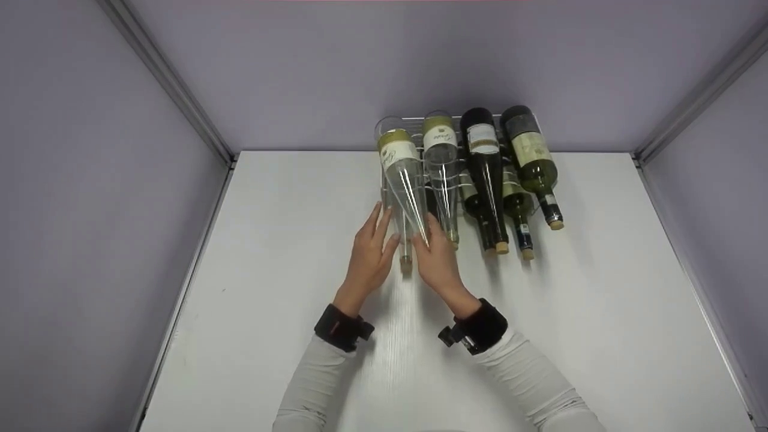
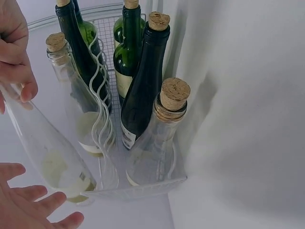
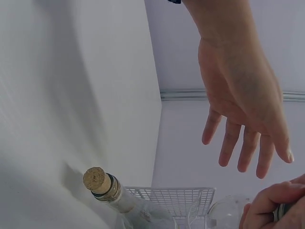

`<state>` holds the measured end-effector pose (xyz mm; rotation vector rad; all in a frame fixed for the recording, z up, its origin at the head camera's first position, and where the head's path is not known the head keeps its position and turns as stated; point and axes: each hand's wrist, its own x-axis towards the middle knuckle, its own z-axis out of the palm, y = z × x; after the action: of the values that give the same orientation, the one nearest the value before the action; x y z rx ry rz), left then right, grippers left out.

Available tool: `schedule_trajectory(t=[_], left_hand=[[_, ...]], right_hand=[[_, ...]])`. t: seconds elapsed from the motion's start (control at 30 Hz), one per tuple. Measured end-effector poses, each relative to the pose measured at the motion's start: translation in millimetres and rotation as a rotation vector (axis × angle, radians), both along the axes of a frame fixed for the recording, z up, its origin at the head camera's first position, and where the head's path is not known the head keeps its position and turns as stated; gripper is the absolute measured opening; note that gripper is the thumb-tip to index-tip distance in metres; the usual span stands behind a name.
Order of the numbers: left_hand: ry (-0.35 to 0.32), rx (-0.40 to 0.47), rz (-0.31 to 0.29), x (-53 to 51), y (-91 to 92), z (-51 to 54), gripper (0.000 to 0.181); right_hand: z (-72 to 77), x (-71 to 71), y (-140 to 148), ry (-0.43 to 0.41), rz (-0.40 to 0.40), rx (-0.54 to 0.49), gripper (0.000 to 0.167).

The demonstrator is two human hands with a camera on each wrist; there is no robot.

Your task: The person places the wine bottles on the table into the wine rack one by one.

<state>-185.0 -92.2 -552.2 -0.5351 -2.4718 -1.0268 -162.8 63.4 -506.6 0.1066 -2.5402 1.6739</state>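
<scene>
My right hand (image 1: 441,261) grips the neck end of a clear glass bottle (image 1: 403,171) with a white and yellow-green label. That bottle slants down from the upper left of a wire wine rack (image 1: 461,161), its base at the rack's end in the left wrist view. To its left is my left hand (image 1: 369,258), fingers spread and nothing held. Fingers of the right hand (image 2: 16,57) cover the bottle's mouth. Beneath lies another clear bottle, its cork (image 1: 406,264) pointing toward me. In the right wrist view the left hand (image 3: 240,95) has extended fingers.
Another clear bottle (image 1: 441,150) and several dark green corked bottles (image 1: 483,156) lie in the rack to the right, in two layers. A pale wall (image 1: 336,60) stands close behind the rack. Side walls flank the white table (image 1: 270,240).
</scene>
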Motion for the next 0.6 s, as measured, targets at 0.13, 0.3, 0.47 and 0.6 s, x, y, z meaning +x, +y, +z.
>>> schedule_trajectory(t=[0.13,0.3,0.47,0.6], left_hand=[[-0.033,0.007,0.008,0.1,-1.0,-1.4,0.061],[-0.060,0.001,0.019,-0.5,-1.9,-2.7,0.067],[-0.071,-0.002,0.026,-0.7,-3.3,-2.9,0.067],[-0.084,-0.001,0.031,-1.3,-4.4,-2.1,0.066]], right_hand=[[-2.4,-4.3,-1,-0.022,-0.016,0.016,0.058],[-7.2,-8.9,-2,-0.031,-0.044,0.041,0.057],[-9.5,-12.4,-3,-0.033,-0.060,0.040,0.057],[-8.0,-14.5,-4,-0.045,-0.073,0.043,0.058]])
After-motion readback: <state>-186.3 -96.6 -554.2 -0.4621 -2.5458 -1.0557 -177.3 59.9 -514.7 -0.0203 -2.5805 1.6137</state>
